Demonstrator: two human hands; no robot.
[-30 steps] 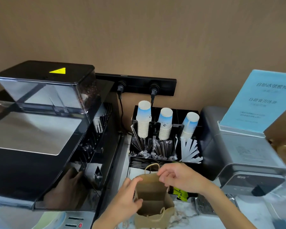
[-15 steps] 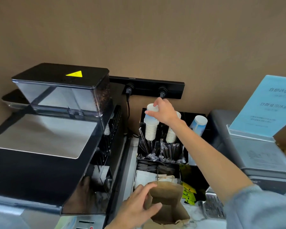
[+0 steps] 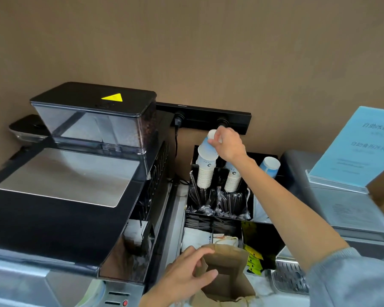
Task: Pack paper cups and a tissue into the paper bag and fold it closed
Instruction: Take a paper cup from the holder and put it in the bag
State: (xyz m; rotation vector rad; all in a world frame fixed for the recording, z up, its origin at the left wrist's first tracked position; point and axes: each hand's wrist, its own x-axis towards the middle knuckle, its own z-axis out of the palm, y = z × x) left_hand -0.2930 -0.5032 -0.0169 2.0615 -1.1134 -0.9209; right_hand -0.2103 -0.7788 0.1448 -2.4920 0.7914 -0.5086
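A brown paper bag (image 3: 227, 278) stands open on the counter at the bottom centre. My left hand (image 3: 186, 275) grips its left rim. My right hand (image 3: 227, 144) pinches the base of an upside-down white and blue paper cup (image 3: 206, 148), tilted and lifted off the left cup stack (image 3: 205, 175). Two more cup stacks (image 3: 233, 179) stand in the black organiser (image 3: 262, 238), one hidden partly by my right forearm. White napkins (image 3: 195, 239) lie in the organiser's front left compartment, just behind the bag.
A large black coffee machine (image 3: 71, 196) with a clear bean hopper (image 3: 93, 120) fills the left. A grey appliance (image 3: 346, 202) with a blue sign (image 3: 359, 147) stands on the right. Black wrapped stirrers, yellow sachets (image 3: 254, 259) and a metal drip grille (image 3: 290, 278) surround the bag.
My right hand went from the bag's rim up to the left cup stack, and now it has pulled the top cup up and tilted it. My left hand stays on the bag.
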